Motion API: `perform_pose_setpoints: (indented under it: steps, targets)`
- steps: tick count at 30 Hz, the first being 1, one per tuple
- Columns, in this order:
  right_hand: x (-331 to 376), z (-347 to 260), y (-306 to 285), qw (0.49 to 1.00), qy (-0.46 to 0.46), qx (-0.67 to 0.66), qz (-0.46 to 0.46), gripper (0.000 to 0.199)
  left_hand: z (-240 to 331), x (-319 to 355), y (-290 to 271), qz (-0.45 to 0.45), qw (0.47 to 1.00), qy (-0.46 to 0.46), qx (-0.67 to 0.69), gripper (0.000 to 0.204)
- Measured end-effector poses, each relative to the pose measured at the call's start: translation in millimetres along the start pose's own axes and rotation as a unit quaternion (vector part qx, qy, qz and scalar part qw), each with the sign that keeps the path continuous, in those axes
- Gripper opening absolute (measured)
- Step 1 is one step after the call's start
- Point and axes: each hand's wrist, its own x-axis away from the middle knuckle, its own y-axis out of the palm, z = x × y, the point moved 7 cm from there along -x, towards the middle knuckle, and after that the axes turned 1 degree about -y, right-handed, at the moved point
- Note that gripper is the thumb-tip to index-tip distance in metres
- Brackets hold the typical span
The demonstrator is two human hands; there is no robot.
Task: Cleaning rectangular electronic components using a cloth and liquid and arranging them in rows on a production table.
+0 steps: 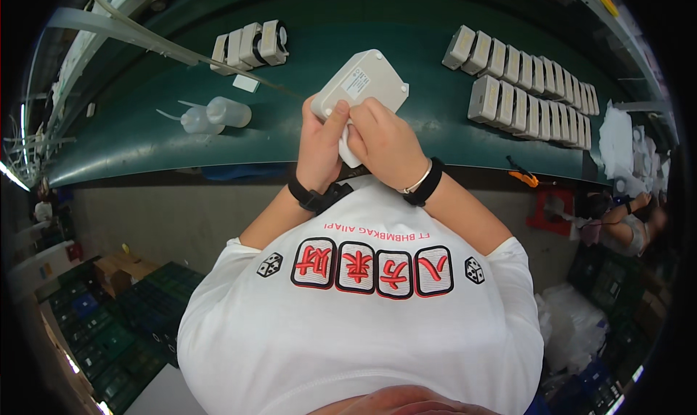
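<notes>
Both hands grasp one pale plastic housing (361,81) held above the green worktop (406,135): left hand (319,143) grips its lower edge, right hand (385,143) presses a white cloth (347,152). Judged step: wiping. Next calls for turning the housing.

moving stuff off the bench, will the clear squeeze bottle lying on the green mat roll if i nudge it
Probably: the squeeze bottle lies on its round side on the smooth green mat. It looks like thin translucent plastic, so likely light and a bit squashy.
</notes>
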Motion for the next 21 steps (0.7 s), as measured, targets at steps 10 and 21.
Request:
perform_pose_setpoints:
  steps: [10,21]
  targets:
    - [48.8,60.9,-67.7,0.995,0.071,-0.061,-0.016,0.013,-2.4,19.5,64.1,0.004,0.999,0.053,0.008,0.052]
    - [61.3,68.8,-159.7,0.991,0.015,-0.129,-0.015,0.017,-58.6,41.5,150.5,0.03,0.998,0.025,0.043,0.048]
